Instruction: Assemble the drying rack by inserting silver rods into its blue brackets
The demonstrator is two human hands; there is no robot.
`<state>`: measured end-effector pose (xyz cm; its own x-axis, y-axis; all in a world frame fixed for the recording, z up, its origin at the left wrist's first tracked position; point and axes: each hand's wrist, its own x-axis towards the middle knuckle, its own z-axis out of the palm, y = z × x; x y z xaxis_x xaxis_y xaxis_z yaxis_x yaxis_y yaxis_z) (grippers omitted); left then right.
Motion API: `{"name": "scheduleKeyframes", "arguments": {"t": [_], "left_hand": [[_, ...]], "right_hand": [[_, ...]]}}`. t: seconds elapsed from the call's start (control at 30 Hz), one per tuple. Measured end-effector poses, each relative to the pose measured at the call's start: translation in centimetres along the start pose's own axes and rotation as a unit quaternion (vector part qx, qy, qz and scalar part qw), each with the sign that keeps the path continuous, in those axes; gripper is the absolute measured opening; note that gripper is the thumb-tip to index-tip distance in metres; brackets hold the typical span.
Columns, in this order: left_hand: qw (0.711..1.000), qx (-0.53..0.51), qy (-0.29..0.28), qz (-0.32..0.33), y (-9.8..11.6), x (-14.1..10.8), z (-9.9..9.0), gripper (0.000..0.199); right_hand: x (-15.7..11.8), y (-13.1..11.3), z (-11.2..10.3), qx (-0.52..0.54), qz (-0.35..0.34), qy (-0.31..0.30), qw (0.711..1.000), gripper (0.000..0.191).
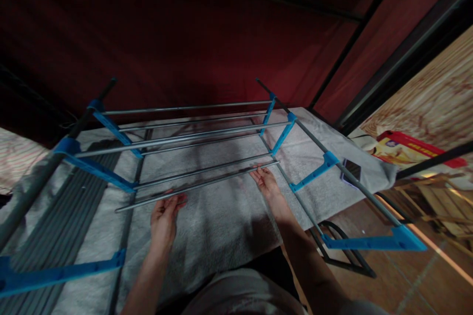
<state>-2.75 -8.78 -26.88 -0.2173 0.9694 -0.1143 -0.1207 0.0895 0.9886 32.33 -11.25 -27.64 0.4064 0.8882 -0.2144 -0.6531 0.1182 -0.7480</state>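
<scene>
A thin grey metal tube [214, 183] lies across both my hands, its two ends free. My left hand [165, 211] is closed round it left of its middle. Near the tube's right end, my right hand [265, 178] pinches it with the fingertips. Around them stands a rack of grey poles and blue plastic brackets [284, 134]. Several crossbars [207, 134] join the far bracket pairs. The nearer right brackets [314, 173] and the near left bracket [62, 273] have no bar between them.
A bundle of grey tubes [79, 206] rests at left on the pale cloth [221, 236] under the rack. At right are a phone [351, 172], a red and yellow package [410, 147] and a dark curved metal frame [347, 251]. Dark red fabric [185, 39] hangs behind.
</scene>
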Motion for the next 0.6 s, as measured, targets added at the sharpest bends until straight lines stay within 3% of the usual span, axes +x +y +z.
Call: {"name": "scheduleKeyframes", "arguments": {"t": [0.1, 0.23, 0.33, 0.6], "left_hand": [[0.990, -0.125, -0.022, -0.058, 0.5, 0.7, 0.2, 0.034], [0.971, -0.211, 0.010, -0.110, 0.8, 1.4, -0.2, 0.019], [0.960, -0.237, 0.030, -0.143, 0.7, 1.7, -0.4, 0.012], [0.955, -0.241, 0.018, -0.174, 0.9, 2.2, -0.6, 0.008]], "right_hand": [[0.3, 0.6, 0.5, 0.020, -0.008, 0.010, 1.000, 0.019], [0.7, 1.2, 1.0, 0.025, 0.004, 0.010, 1.000, 0.020], [0.7, 1.3, 1.2, 0.015, 0.011, 0.011, 1.000, 0.019], [0.5, 1.0, 1.1, 0.004, 0.012, -0.015, 1.000, 0.023]]}}
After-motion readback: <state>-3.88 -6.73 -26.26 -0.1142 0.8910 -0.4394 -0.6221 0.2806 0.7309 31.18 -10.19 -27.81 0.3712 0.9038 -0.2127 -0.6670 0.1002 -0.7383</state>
